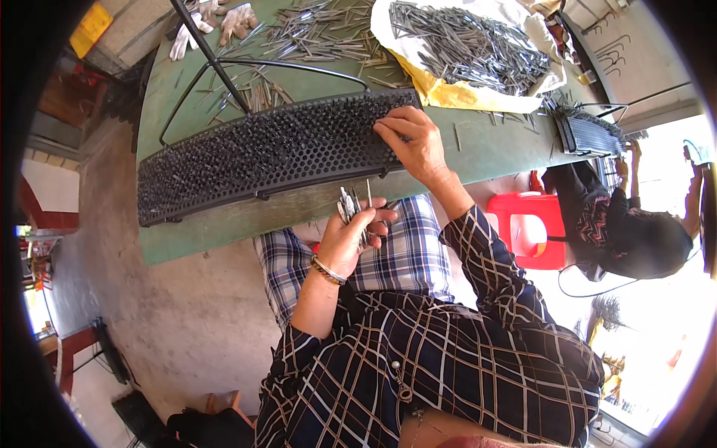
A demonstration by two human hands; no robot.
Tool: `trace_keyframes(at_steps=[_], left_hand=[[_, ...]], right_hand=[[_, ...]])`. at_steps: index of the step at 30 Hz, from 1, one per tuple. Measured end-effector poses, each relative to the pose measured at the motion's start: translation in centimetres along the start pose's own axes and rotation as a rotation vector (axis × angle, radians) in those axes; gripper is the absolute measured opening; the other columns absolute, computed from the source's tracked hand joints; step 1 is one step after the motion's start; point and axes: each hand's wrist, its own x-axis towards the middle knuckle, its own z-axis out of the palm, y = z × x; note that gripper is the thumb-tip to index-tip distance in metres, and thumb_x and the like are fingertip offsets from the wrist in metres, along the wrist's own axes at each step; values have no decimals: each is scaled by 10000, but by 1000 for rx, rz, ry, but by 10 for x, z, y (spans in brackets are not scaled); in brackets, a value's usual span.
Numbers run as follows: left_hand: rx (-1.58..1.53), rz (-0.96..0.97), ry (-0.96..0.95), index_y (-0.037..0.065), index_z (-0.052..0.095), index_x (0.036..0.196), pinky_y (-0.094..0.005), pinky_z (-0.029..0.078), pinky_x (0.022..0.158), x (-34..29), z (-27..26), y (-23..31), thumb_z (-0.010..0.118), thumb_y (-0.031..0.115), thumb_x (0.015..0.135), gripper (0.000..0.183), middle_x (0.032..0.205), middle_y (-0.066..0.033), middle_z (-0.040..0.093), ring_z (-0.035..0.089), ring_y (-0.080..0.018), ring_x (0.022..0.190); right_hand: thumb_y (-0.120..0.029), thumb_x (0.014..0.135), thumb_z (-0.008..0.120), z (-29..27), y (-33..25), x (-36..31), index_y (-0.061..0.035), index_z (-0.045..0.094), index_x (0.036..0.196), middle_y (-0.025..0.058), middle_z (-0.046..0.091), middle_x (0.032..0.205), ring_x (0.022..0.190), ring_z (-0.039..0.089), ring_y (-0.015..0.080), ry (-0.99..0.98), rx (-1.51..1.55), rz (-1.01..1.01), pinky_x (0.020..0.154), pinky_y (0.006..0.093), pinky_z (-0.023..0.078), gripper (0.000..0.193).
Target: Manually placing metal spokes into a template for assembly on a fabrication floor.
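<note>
A long black perforated plate [269, 153], bristling with metal pins, lies curved across the worn green table [485, 145]; the right hand [411, 142] pinches its fingertips together at the plate's three o'clock end. Toward six o'clock, the left hand [351, 235] is clenched round a bundle of thin grey pins [351, 205], and at twelve o'clock loose pins [470, 45] heap on a pale sheet.

A black perforated panel [269, 149] lies on a green table [485, 145], beside a red stool [534, 228] and checked trousers [407, 254].

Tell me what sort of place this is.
Likely a small hand-assembly workshop: a green worktable heaped with loose metal pins, a black perforated panel studded with them, and a second worker seated alongside.
</note>
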Motion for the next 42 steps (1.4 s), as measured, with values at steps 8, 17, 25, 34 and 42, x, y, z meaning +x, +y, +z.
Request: trace_keyframes(at_steps=[8, 17, 25, 34, 42], left_hand=[[-4, -10, -17, 26, 568, 1137, -210, 467, 591, 1, 0, -1, 498, 165, 931, 258, 987, -100, 668, 587, -75, 736], [27, -20, -17, 42, 565, 1149, -208, 471, 618, 0, 0, 1, 498, 178, 934, 263, 1001, -84, 668, 595, -70, 761], [-41, 51, -66, 46, 532, 1187, -222, 495, 642, 1, 3, 8, 501, 194, 938, 291, 1058, -112, 650, 606, -90, 786], [-21, 17, -86, 31, 500, 1214, -191, 446, 573, 9, 5, 4, 504, 181, 947, 307, 1034, -148, 638, 560, -78, 717], [-69, 64, -56, -7, 491, 1210, -194, 361, 482, 26, 0, -8, 512, 162, 941, 318, 888, -114, 614, 457, -53, 623]], right_hand=[[-104, 775, 687, -1, -5, 7, -42, 698, 910, 85, 625, 904, 835, 601, 257, -30, -28, -69, 746, 348, 480, 149], [-96, 796, 660, -3, -11, 6, -35, 693, 923, 88, 615, 932, 843, 586, 281, -74, -109, -111, 753, 359, 470, 144], [-179, 845, 685, -22, -43, -8, -2, 687, 930, 64, 651, 866, 767, 588, 101, -345, 363, 379, 659, 247, 474, 196], [-118, 862, 651, -32, -25, 6, 7, 691, 969, 61, 684, 853, 759, 597, 80, -62, 421, 458, 671, 222, 477, 169], [-91, 835, 666, -17, -1, 7, 1, 684, 980, 78, 680, 853, 726, 594, 94, 87, 256, 339, 656, 240, 472, 173]])
